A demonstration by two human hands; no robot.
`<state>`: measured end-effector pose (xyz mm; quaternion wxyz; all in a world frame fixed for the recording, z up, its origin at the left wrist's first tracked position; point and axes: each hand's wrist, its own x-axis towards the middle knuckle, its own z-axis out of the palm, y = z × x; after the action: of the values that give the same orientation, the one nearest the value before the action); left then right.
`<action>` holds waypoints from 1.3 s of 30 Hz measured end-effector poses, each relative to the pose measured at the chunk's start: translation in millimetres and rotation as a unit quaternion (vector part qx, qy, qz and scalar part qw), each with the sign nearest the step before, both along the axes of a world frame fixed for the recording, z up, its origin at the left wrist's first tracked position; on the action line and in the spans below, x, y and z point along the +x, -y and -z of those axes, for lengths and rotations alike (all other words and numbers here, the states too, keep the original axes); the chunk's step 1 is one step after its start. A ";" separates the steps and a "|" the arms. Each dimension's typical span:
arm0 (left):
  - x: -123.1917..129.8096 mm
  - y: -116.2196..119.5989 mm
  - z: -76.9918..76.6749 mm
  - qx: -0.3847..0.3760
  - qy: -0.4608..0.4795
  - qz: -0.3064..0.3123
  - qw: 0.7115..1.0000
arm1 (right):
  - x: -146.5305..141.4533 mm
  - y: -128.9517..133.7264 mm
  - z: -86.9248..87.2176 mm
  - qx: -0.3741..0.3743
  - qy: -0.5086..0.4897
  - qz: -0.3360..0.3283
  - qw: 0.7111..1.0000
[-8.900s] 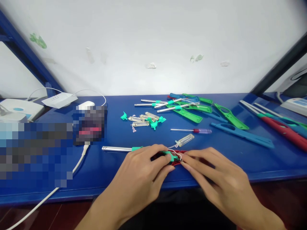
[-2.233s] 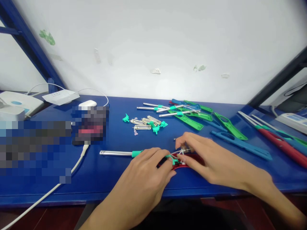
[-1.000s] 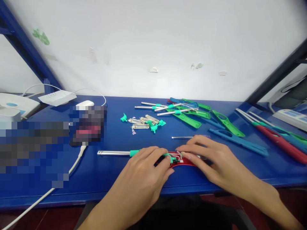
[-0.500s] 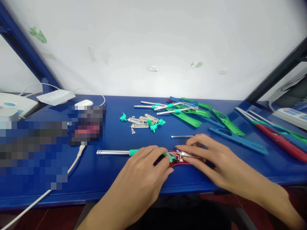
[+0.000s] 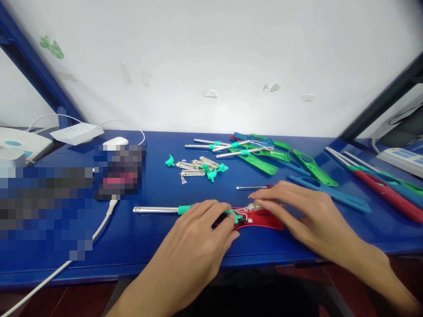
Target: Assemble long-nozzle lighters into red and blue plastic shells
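A long-nosed gas lighter lies opened up, its metal tube pointing left and its red half-shell to the right. My left hand is closed over its middle, fingers on the green trigger and red body. Thin white wires show beside the trigger. My right hand pinches a clear fuel tank by the shell's upper edge, partly hidden by the fingers. Just beyond that hand lies a thin metal tool with a dark red handle.
Several clear fuel tanks and green triggers lie mid-table. Behind them are metal tubes and green shells. A blue shell and a red lighter are on the right. A white cable crosses the left side.
My right hand has lifted the fuel tank out of the red shell and shifted it slightly up, baring the shell's inside. My left hand stays where it was.
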<state>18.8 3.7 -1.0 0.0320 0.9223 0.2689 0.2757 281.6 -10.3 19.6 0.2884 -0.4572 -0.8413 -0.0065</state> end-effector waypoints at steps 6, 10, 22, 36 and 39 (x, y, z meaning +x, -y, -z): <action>0.2 -0.5 1.3 -0.010 -0.004 0.007 1.000 | -1.9 -3.2 0.4 -0.015 -0.027 0.023 0.999; 0.5 -0.9 1.5 -0.007 -0.002 0.004 1.000 | -3.6 -5.8 2.1 -0.023 -0.047 0.039 0.998; 0.2 0.5 1.6 -0.008 0.001 0.004 1.000 | -8.2 -7.1 1.1 -0.102 -0.106 0.058 0.987; 0.3 0.1 0.8 -0.004 0.000 0.005 1.000 | -7.4 -12.9 4.2 -0.057 -0.012 0.038 0.998; 0.1 -0.5 0.9 -0.005 -0.004 0.006 1.000 | -7.0 -13.5 6.8 -0.050 0.016 0.046 0.998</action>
<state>18.9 4.2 -1.9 0.0374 0.9249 0.2646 0.2705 274.5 3.2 12.8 0.2515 -0.5094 -0.8228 0.0149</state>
